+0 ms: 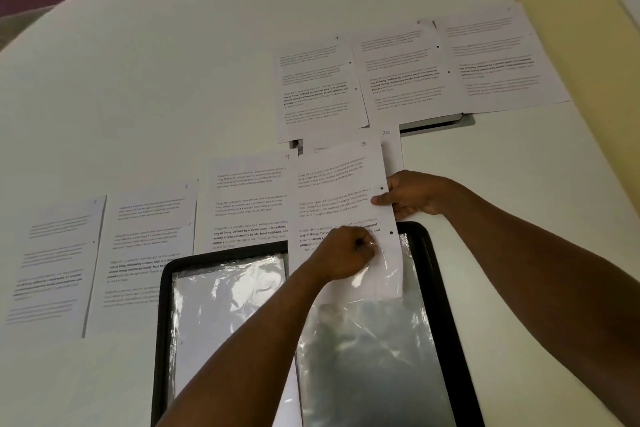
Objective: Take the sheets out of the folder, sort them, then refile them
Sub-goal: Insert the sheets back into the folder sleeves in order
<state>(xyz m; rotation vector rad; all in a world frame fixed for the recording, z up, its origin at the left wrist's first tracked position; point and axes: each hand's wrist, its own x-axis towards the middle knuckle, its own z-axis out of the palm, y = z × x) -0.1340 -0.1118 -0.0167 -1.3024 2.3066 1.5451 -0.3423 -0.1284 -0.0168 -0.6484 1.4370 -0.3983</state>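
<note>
A black folder (pixel 450 340) lies open on the white table, with clear plastic sleeves (pixel 363 357) on both sides. A printed sheet numbered 3 (pixel 339 191) stands with its lower part inside the right sleeve. My right hand (pixel 415 194) pinches this sheet's right edge near the punch holes. My left hand (pixel 346 253) pinches the top edge of the plastic sleeve over the sheet. Several other numbered sheets lie spread on the table: sheet 9 (pixel 249 201), sheet 8 (pixel 149 246), sheet 4 (pixel 318 94), sheet 5 (pixel 401 69).
A sheet numbered 10 (pixel 393 152) shows behind sheet 3. More sheets lie at the far left (pixel 52 263) and far right (pixel 498 59). A grey slot (pixel 436 123) is set in the table. A yellow wall (pixel 588 28) runs along the right.
</note>
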